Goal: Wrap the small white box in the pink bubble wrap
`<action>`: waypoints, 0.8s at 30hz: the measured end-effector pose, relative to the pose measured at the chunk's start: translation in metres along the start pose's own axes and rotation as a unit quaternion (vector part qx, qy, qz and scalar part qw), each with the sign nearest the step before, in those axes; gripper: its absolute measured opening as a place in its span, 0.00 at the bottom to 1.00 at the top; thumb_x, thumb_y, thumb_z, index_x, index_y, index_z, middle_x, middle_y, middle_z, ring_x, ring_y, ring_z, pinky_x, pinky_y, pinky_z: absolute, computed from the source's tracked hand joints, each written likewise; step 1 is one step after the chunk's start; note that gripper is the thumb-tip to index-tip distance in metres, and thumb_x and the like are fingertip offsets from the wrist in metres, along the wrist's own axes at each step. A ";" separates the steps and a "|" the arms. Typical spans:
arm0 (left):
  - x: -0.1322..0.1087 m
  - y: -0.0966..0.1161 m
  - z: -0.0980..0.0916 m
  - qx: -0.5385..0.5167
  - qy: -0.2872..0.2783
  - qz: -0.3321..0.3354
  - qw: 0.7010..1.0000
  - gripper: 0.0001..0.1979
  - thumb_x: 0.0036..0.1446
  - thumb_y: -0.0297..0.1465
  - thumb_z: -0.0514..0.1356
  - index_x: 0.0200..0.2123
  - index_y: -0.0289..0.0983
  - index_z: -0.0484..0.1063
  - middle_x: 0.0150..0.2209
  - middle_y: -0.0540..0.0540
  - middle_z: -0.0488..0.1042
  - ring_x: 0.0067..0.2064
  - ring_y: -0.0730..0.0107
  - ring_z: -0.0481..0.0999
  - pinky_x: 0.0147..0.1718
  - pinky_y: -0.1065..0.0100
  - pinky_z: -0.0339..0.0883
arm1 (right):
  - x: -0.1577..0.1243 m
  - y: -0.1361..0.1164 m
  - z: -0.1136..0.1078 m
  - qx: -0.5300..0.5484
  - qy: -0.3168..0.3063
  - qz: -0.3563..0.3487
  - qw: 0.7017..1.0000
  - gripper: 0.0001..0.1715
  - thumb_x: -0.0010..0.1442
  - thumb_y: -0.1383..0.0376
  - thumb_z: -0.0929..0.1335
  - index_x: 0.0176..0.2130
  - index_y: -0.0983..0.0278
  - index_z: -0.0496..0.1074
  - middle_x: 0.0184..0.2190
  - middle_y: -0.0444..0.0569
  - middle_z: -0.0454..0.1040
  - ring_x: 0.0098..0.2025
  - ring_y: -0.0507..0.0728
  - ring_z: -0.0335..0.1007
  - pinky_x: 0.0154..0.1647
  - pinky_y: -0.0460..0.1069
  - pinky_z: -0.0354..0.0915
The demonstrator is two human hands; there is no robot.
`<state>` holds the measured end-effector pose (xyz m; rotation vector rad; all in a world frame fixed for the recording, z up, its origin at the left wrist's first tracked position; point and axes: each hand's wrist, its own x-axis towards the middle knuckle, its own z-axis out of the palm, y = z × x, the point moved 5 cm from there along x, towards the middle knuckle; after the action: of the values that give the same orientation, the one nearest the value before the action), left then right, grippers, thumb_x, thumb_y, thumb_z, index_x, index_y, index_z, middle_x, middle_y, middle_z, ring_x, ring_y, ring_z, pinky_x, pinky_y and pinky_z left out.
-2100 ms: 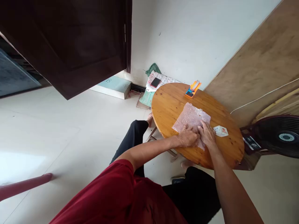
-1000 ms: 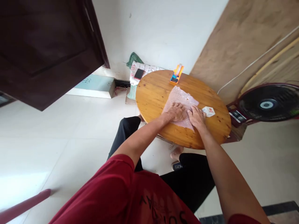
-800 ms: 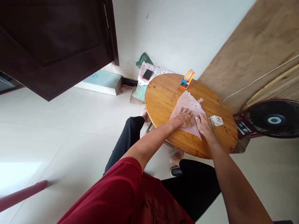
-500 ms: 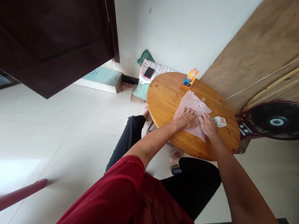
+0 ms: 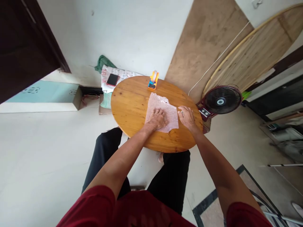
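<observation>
A sheet of pinkish bubble wrap (image 5: 172, 117) lies on the round wooden table (image 5: 129, 104). My left hand (image 5: 158, 119) rests flat on it, fingers stretched out and pressing it down. Just right of the sheet, apart from its edge, my right hand (image 5: 187, 117) is over the tabletop with curved fingers and a ring on one of them. It covers the spot where a small white box stood, and whatever lies under its palm is hidden. An orange and blue tape dispenser (image 5: 153, 80) with clear tape stands near the table's far edge.
A black fan (image 5: 220, 100) stands close to the table's right side. Behind the table are a white wall and a wooden board (image 5: 189, 47). A phone (image 5: 112, 79) lies on printed sacks (image 5: 105, 71) at the left. A dark door (image 5: 21, 47) fills the upper left.
My right hand has left the bubble wrap and moved right, over the small white box's place. My left hand stays on the wrap. The view has swung right.
</observation>
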<state>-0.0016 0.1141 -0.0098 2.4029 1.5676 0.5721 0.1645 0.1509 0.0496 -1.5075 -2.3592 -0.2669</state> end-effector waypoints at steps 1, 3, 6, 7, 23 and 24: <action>0.000 -0.001 0.001 0.004 0.003 -0.001 1.000 0.30 0.61 0.43 0.51 0.60 0.30 0.62 0.65 0.34 0.59 0.68 0.48 0.50 0.66 0.45 0.39 | 0.001 0.005 -0.004 -0.009 0.005 0.019 1.000 0.22 0.62 0.64 0.60 0.53 0.65 0.70 0.56 0.55 0.71 0.57 0.64 0.63 0.60 0.59 0.56; 0.000 -0.001 0.003 0.016 0.007 -0.004 1.000 0.28 0.60 0.40 0.53 0.60 0.31 0.63 0.64 0.35 0.60 0.68 0.49 0.51 0.66 0.46 0.39 | 0.003 0.020 -0.007 -0.022 -0.008 0.073 0.997 0.24 0.60 0.62 0.63 0.56 0.63 0.68 0.58 0.55 0.68 0.59 0.66 0.61 0.60 0.63 0.55; 0.001 -0.001 0.004 0.033 0.002 -0.004 0.999 0.29 0.56 0.35 0.57 0.60 0.32 0.63 0.64 0.37 0.61 0.67 0.50 0.52 0.66 0.48 0.41 | 0.002 0.046 0.000 0.002 -0.058 0.169 0.984 0.35 0.56 0.57 0.67 0.61 0.64 0.63 0.60 0.58 0.66 0.60 0.68 0.60 0.59 0.63 0.57; 0.001 -0.002 0.004 0.037 0.002 -0.003 0.999 0.29 0.55 0.35 0.57 0.60 0.33 0.63 0.64 0.37 0.61 0.67 0.50 0.53 0.66 0.48 0.41 | 0.000 0.052 0.005 0.016 -0.071 0.189 0.979 0.38 0.55 0.56 0.68 0.62 0.65 0.62 0.59 0.59 0.67 0.59 0.68 0.62 0.58 0.62 0.59; 0.001 -0.001 0.005 0.043 -0.008 -0.008 0.999 0.40 0.52 0.54 0.57 0.61 0.33 0.63 0.66 0.36 0.58 0.69 0.48 0.49 0.67 0.47 0.38 | -0.032 0.050 0.006 0.143 0.122 0.165 0.968 0.32 0.59 0.58 0.65 0.59 0.67 0.64 0.60 0.63 0.64 0.60 0.70 0.59 0.61 0.68 0.52; 0.001 -0.001 0.005 0.047 -0.004 -0.004 0.999 0.40 0.52 0.54 0.57 0.61 0.34 0.63 0.66 0.37 0.58 0.69 0.48 0.50 0.67 0.47 0.38 | -0.033 0.037 -0.005 0.158 0.149 0.132 0.967 0.28 0.60 0.60 0.64 0.57 0.68 0.66 0.60 0.64 0.64 0.61 0.70 0.59 0.60 0.68 0.52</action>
<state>0.0004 0.1157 -0.0149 2.4634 1.6348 0.4968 0.2115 0.1365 0.0416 -1.4841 -1.8423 -0.0434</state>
